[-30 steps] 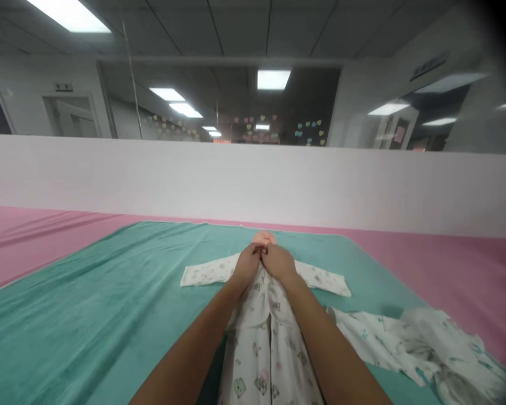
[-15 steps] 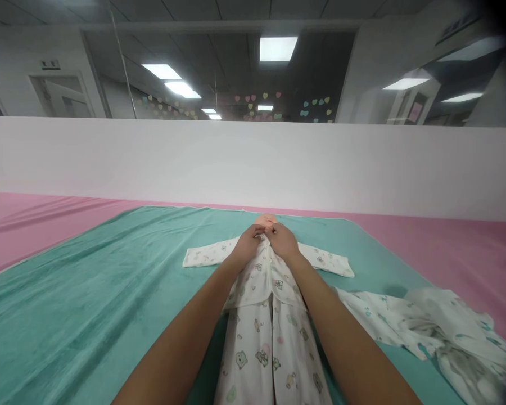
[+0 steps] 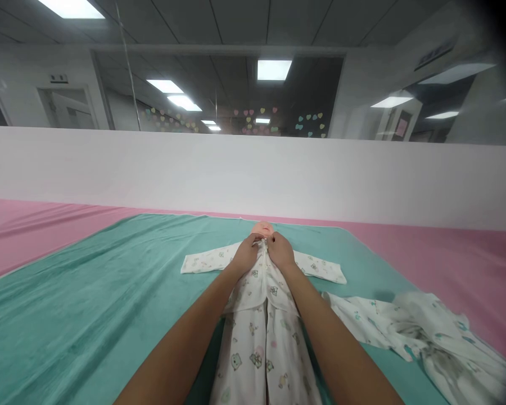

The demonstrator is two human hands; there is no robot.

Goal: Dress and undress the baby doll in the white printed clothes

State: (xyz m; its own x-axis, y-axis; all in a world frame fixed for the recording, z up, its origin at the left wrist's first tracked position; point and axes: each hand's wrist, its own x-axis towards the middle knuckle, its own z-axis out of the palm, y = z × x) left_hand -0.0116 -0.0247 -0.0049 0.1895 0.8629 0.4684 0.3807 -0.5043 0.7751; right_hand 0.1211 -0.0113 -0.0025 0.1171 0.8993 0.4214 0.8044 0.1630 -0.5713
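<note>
Head view, looking forward and down along both bare forearms. A doll [image 3: 262, 229] is shown lying on its back, lengthwise away from the camera, with only the top of its pale pink head visible beyond the hands. It is dressed in a white sleepsuit [image 3: 259, 332] printed with small animal figures. The sleepsuit lies in the middle of a teal blanket [image 3: 88, 304], its legs toward the camera and its two sleeves spread flat to either side.

The left hand [image 3: 244, 256] and the right hand [image 3: 280, 251] are brought together at the neckline, just below the doll's head, with their fingertips almost touching. Each hand is closed in a narrow pinch on its own front edge of the sleepsuit, so that the two edges are held together at the centre line. Whether a fastener lies between the fingers cannot be told. Lower down, the front flaps of the sleepsuit are seen overlapping across the chest.

The blanket is spread over a pink sheet [image 3: 447, 264], which shows on both sides. A second garment [image 3: 425, 332], white with a greenish print, lies crumpled on the blanket to the right of the right forearm and apart from the sleepsuit. A plain white partition [image 3: 253, 169] closes off the far edge of the surface. Above it, coloured heart stickers [image 3: 278, 115] are seen on a glass pane, and ceiling lights [image 3: 274, 69] are lit.
</note>
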